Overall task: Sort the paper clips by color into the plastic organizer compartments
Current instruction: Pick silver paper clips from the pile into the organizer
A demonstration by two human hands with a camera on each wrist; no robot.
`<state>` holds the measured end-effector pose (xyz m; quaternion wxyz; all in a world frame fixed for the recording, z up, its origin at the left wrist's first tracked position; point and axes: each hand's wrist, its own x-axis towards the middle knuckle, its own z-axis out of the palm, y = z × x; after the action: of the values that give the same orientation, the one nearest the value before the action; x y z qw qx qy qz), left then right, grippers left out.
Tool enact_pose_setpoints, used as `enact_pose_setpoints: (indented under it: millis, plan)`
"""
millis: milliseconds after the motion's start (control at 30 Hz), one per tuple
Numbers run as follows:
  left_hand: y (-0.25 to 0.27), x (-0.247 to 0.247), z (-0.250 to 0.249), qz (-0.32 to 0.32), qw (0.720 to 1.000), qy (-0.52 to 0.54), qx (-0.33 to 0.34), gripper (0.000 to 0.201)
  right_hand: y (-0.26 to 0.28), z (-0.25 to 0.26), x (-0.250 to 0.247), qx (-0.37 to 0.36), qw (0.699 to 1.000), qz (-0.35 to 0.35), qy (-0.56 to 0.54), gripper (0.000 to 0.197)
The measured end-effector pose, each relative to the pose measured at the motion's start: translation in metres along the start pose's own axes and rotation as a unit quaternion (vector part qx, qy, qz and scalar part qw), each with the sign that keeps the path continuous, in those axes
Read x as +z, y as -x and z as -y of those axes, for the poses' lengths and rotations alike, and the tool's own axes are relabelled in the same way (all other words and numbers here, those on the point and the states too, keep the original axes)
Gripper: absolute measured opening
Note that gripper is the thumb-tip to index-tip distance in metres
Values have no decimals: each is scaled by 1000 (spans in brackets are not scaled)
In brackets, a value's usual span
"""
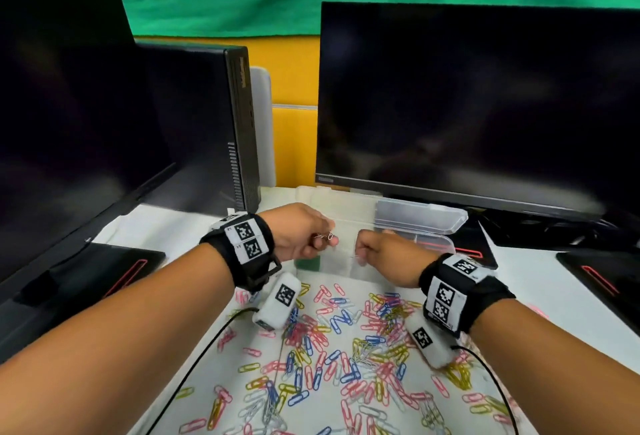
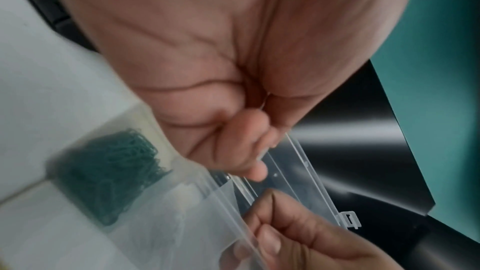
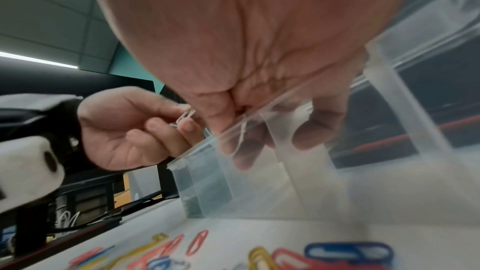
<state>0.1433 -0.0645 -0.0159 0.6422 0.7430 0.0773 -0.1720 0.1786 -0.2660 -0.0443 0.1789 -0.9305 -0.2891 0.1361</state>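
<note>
Left hand [image 1: 300, 232] pinches a small bunch of white clips [image 1: 329, 236] between thumb and fingertips, held at centre frame in the head view, just above the near edge of the organizer [image 1: 349, 212]. Right hand [image 1: 382, 251] sits just to its right, fingers curled over the organizer's front wall; the right wrist view shows what looks like another white clip [image 3: 243, 130] between its fingers, seen through the clear plastic.

Of the two, the left hand's bunch lies closer to the left-hand compartments, and the clips hang from the pinch with their long axis roughly up and down. The white compartment cannot be made out for certain; the drop probably goes straight down or slightly away from the person.

Green clips [image 2: 111, 174] fill one compartment at the organizer's near left corner. Other compartments look pale or empty, though blur hides their contents. Its lid [image 1: 420, 218] stands open at the right, under the monitor [image 1: 478, 98].

Loose clips [image 1: 346, 348] in pink, blue, yellow and white cover the counter [image 1: 540, 282] in the lower half of the frame, so sorting seems far from finished.
</note>
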Motion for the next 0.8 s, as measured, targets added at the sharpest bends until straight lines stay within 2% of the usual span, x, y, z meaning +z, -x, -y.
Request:
enact_pose_setpoints:
  millis: [100,200,367,467,500,533,600,633,667,700,800]
  plan:
    - [-6,13,-9,-41,996,-77,20,10,-2,-4,1,-5,1000,5,-10,20]
    - [-11,18,-10,-70,991,-105,47,10,-4,-5,1,-11,1000,3,-19,20]
    - [8,19,-14,-29,994,-75,79,10,-2,-1,1,-1,1000,-4,-25,22]
    - [28,-3,-10,-19,987,-131,95,17,-1,-3,3,6,1000,-3,-17,24]
    - [37,-14,-7,-17,978,-190,90,18,-2,-5,4,7,1000,-3,-15,25]
    - [47,-27,-1,-22,957,-277,83,19,-3,-7,5,5,1000,-4,-14,25]
    - [64,-54,16,-50,876,-476,60,19,-5,-8,6,4,1000,0,-9,25]
    - [72,-68,25,-66,832,-549,42,18,-5,-6,6,5,1000,5,-1,24]
    - [78,-80,36,-85,801,-592,23,15,-4,-5,5,5,1000,9,8,24]
    - [83,-89,46,-106,787,-608,4,12,-3,-3,3,0,1000,11,15,24]
    - [91,-103,70,-147,795,-588,0,7,1,8,-6,-4,996,27,88,23]
